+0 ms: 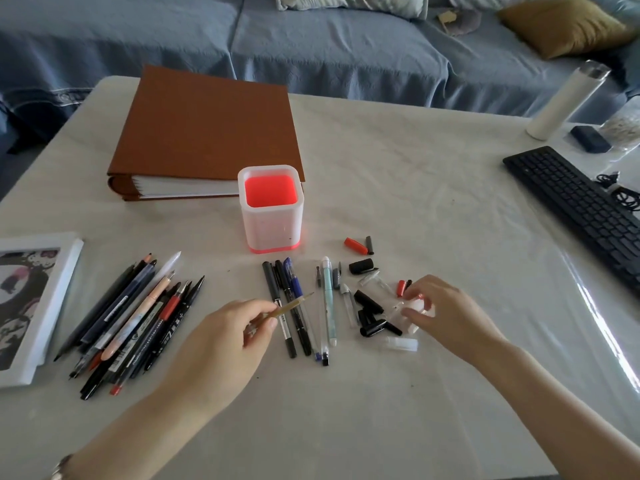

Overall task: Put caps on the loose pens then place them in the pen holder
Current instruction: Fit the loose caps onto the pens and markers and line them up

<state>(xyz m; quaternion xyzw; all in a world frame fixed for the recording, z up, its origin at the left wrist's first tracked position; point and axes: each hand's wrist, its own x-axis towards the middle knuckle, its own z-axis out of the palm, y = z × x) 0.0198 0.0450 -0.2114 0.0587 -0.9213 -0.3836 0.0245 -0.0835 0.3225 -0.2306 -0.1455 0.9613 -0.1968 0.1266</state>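
A white pen holder (272, 233) with a red inside stands mid-table with nothing visible in it. My left hand (225, 348) pinches a thin tan pen (294, 304), its tip pointing up and right. Under that pen lies a row of several capped pens (298, 306). A heap of uncapped pens (138, 317) lies at the left. Loose caps (370, 306), black, red and clear, are scattered to the right of the row. My right hand (446, 313) reaches into them, its fingertips pinching a whitish clear cap (417, 304).
A brown binder (204, 133) lies behind the holder. A white picture frame (31, 306) sits at the left edge, a black keyboard (581, 206) at the right, and a white bottle (568, 98) at the far right. A blue sofa lies beyond the table.
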